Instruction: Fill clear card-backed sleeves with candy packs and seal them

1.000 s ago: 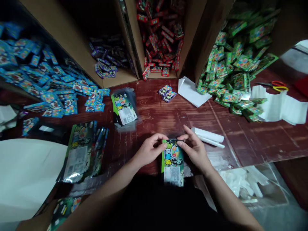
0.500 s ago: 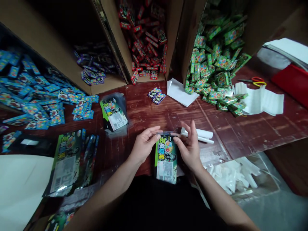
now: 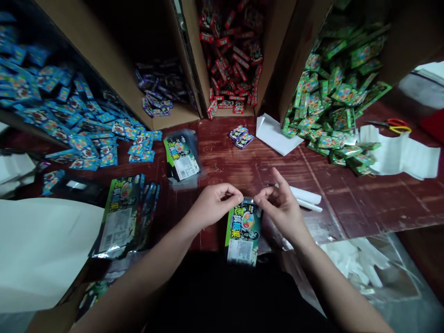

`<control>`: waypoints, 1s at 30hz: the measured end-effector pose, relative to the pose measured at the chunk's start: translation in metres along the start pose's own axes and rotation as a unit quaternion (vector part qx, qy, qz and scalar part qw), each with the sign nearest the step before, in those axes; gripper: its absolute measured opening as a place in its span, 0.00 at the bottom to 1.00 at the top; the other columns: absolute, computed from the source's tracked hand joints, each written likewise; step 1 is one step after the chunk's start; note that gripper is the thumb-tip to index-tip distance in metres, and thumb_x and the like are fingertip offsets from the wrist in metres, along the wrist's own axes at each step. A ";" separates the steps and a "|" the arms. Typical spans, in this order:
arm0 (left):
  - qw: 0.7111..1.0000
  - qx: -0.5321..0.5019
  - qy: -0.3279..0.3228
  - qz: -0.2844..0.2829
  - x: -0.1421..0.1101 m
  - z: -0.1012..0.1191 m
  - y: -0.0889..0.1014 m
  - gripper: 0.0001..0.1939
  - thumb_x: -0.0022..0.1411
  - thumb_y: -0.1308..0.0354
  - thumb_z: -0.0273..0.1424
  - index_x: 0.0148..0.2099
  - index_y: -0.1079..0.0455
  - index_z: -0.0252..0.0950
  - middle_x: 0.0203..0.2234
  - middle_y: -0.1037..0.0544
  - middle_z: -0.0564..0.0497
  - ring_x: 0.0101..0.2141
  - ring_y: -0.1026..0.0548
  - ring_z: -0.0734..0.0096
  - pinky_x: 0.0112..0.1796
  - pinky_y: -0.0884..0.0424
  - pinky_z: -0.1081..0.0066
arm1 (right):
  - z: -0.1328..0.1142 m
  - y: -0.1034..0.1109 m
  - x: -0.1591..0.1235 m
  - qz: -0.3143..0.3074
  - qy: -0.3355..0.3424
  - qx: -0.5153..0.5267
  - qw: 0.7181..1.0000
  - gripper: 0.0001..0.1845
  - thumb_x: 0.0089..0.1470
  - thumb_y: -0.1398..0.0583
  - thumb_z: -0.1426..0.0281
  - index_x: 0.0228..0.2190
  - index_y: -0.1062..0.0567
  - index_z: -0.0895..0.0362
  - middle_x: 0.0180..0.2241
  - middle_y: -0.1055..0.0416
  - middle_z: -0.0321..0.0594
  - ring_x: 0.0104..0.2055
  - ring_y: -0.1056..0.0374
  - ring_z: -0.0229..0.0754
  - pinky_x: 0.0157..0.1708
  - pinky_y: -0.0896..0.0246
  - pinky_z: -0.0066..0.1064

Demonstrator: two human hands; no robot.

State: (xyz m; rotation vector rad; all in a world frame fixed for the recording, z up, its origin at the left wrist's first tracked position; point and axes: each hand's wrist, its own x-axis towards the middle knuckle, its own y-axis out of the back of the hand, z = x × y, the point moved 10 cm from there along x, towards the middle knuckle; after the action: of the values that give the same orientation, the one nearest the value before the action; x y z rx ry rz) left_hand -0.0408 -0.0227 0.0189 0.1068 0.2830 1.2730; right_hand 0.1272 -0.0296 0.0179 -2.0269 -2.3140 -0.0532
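A green and black printed candy bag stands upright at the table's near edge, against my dark clothing. My left hand pinches its top left corner between thumb and fingers. At the top right corner my right hand pinches with thumb and bent fingers, one finger pointing up. Beyond the hands lie two small purple packets. A stack of flat printed bags in clear film lies to the left.
Cardboard boxes at the back hold blue packets, purple packets, red packets and green packets. Filled bags stand left. White rolls, scissors and a bin of white scraps are right.
The view has swung left, so the boxes appear farther right. My hands have closed in on the bag's top corners, and my right fingers have curled in from being spread.
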 end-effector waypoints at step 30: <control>0.996 0.035 -0.066 -0.043 0.001 0.002 -0.010 0.06 0.65 0.39 0.32 0.42 0.22 0.37 0.38 0.20 0.50 0.39 0.23 0.69 0.42 0.29 0.70 | -0.032 -0.018 0.023 -0.201 0.063 -0.363 0.908 0.11 0.59 0.35 0.66 0.44 0.26 0.54 0.41 0.28 0.41 0.43 0.29 0.43 0.43 0.32 0.36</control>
State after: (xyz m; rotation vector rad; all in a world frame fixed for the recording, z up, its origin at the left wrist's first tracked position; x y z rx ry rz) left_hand -0.0308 -0.0240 0.0180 0.2343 0.2162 1.1654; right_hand 0.1074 -0.0118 0.0516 -1.6118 -2.8413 -1.1836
